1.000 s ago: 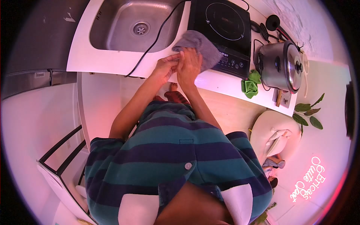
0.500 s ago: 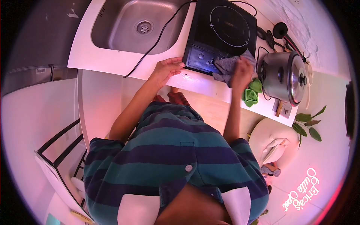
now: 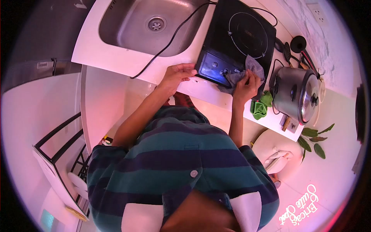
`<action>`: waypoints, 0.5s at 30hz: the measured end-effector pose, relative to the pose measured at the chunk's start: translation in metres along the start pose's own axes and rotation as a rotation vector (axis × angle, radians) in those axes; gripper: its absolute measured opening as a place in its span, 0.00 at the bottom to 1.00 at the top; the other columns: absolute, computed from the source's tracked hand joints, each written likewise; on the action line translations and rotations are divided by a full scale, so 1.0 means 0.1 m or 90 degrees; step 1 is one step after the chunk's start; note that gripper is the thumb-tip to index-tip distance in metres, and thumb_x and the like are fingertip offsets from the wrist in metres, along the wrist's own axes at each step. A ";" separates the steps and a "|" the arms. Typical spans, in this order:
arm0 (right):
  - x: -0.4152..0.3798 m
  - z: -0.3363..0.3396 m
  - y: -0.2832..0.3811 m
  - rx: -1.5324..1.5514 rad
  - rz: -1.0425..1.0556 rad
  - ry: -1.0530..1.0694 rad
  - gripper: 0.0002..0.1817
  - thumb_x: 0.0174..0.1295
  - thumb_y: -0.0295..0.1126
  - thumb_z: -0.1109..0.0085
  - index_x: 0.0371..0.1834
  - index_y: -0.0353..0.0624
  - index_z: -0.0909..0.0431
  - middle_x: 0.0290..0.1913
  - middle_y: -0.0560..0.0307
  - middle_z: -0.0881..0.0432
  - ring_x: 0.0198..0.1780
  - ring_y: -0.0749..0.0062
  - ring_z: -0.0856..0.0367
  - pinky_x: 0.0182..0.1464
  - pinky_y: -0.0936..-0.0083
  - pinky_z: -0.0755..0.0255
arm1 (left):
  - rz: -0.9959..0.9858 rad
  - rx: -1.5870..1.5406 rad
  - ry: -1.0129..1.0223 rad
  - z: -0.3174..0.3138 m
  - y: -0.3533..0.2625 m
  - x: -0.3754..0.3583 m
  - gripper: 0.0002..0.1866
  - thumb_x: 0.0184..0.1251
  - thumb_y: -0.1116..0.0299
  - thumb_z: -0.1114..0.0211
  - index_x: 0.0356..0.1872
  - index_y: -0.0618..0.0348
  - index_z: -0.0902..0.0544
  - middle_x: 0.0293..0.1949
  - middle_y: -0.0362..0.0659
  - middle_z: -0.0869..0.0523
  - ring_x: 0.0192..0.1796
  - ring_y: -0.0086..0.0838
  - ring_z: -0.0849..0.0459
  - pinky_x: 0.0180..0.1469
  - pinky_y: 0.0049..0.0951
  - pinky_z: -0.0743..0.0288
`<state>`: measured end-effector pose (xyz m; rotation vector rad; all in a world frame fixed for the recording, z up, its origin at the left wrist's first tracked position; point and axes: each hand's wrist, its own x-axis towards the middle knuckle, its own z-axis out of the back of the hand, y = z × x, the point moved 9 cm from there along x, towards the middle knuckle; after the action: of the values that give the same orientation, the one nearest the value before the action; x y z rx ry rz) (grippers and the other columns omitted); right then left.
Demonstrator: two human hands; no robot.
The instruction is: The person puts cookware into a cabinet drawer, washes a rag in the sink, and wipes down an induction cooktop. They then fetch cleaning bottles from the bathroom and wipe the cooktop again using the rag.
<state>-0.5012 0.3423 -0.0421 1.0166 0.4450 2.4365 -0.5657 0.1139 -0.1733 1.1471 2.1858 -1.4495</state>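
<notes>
A black induction cooktop (image 3: 235,42) lies on the white counter, its front control panel (image 3: 212,65) showing two knobs. My left hand (image 3: 174,79) is at the front left corner of the cooktop, thumb and fingers closed on its edge. With bent fingers, my right hand (image 3: 247,87) presses a grey cloth (image 3: 255,69) onto the right part of the panel. The cloth is bunched under the fingers and covers part of the panel's lettering. Just to the right of this hand sits a crumpled green cloth (image 3: 259,110).
A steel sink (image 3: 131,38) is set into the counter on the left, with a black cord (image 3: 166,43) crossing beside it. On the right stand a rice cooker (image 3: 290,91) with a glass lid and several utensils, including a black ladle (image 3: 298,44). A power outlet (image 3: 319,13) is on the wall.
My right hand has shifted the grey cloth across the panel, uncovering some lettering. My left hand stays at the cooktop's corner. The whole view has shifted slightly.
</notes>
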 end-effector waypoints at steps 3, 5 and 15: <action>-0.09 -0.20 0.40 0.020 0.073 0.012 0.05 0.50 0.22 0.42 0.30 0.40 0.19 0.34 0.53 0.21 0.37 0.63 0.23 0.40 0.73 0.29 | -0.021 0.014 0.003 0.02 0.00 0.03 0.18 0.49 0.71 0.32 0.43 0.61 0.22 0.35 0.39 0.17 0.36 0.19 0.22 0.38 0.19 0.32; -0.11 -0.29 0.53 0.084 0.068 0.052 0.06 0.51 0.22 0.42 0.31 0.41 0.20 0.34 0.53 0.21 0.37 0.63 0.23 0.41 0.73 0.29 | -0.020 0.017 -0.008 0.02 -0.02 0.02 0.18 0.49 0.71 0.31 0.43 0.61 0.21 0.35 0.38 0.17 0.36 0.19 0.22 0.38 0.18 0.32; 0.00 -0.27 -0.13 -0.098 -0.041 0.070 0.23 0.62 0.40 0.56 0.55 0.35 0.35 0.58 0.32 0.40 0.63 0.45 0.46 0.63 0.57 0.51 | -0.008 0.016 -0.021 -0.08 0.02 -0.05 0.15 0.49 0.73 0.33 0.40 0.62 0.20 0.33 0.39 0.18 0.36 0.21 0.22 0.38 0.20 0.31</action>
<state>-0.5175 0.3501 -0.0662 0.7954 0.3150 2.4344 -0.5598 0.1190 -0.1681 1.1124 2.1623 -1.4936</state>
